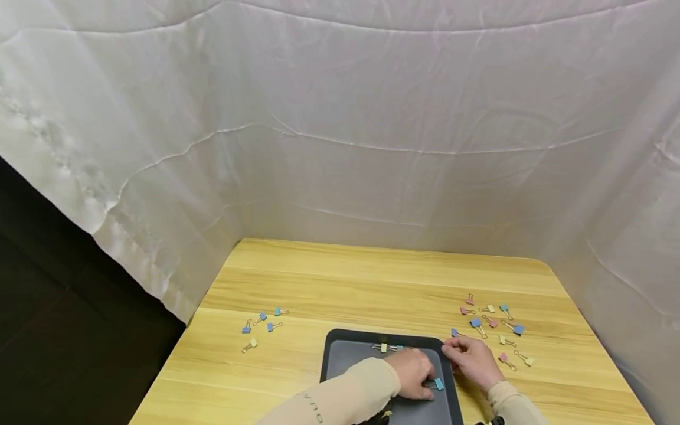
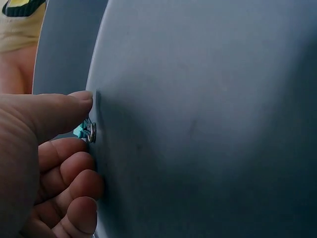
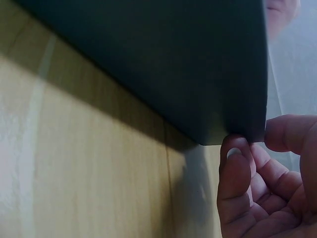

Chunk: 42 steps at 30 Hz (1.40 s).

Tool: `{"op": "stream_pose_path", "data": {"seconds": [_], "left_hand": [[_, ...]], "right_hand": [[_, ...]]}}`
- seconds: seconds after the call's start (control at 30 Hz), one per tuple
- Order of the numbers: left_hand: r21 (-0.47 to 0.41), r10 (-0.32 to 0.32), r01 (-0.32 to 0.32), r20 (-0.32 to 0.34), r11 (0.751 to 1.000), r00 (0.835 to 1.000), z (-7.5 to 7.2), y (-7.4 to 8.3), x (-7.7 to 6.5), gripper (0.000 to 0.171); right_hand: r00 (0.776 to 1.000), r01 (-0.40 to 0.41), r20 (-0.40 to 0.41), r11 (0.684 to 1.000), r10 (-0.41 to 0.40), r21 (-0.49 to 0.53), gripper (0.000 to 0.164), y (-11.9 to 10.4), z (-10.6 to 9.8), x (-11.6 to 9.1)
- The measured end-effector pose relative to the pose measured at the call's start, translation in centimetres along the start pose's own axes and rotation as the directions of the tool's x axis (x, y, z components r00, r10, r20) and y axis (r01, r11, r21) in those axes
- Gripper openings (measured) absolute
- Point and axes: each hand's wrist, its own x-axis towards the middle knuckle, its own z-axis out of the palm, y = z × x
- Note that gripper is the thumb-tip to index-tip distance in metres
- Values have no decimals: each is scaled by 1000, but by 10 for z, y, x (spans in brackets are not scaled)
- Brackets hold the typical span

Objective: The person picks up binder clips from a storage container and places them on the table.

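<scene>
A dark grey baking tray [image 1: 332, 352] lies at the table's front. My left hand [image 1: 414, 373] reaches over it, thumb and forefinger around a teal binder clip [image 1: 438, 384] near the right wall. Seen from the left wrist, the clip [image 2: 80, 130] and its silver wire handle show between the thumb and curled fingers [image 2: 85, 184]. At the tray's far right corner, my right hand [image 1: 475, 360] pinches the rim. The right wrist view has its thumb [image 3: 283, 132] on one side of the tray wall [image 3: 198, 84] and the forefinger on the other.
Inside the tray's far edge lie a yellow clip [image 1: 383, 347] and a teal one [image 1: 399, 348]. Several pink, yellow and blue clips [image 1: 476, 323] are scattered to the right on the wooden table [image 1: 372, 283]. Another loose group [image 1: 262, 317] lies left. Pale curtains [image 1: 382, 165] surround the table.
</scene>
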Motion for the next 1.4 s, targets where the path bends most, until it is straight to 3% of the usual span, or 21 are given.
{"op": "stream_pose_path", "data": {"seconds": [0.2,0.47,0.77,0.93,1.13,1.4], "left_hand": [[38,20,-21,35,999,999,-2,10,9,18],[56,-21,19,27,998,999,-2,19,16,19],[24,-14,13,50,1000,999,0,19,17,17],[11,-13,12,34,1000,999,-2,12,12,17],[-47,-36,36,4,998,999,-16,1,-2,20],[-129,-124,114,-74,985,990,-35,-22,-22,9]], "right_hand": [[1000,5,-14,1000,-6,-22,21,1,0,1],[1000,18,-10,999,-18,-29,20,3,0,0],[1000,8,-3,1000,-8,-11,21,2,0,1],[1000,1,2,1000,-1,7,23,1,0,-1],[1000,-2,-4,1000,2,11,23,0,1,-1],[1000,3,-7,1000,-3,9,22,0,1,-1]]}}
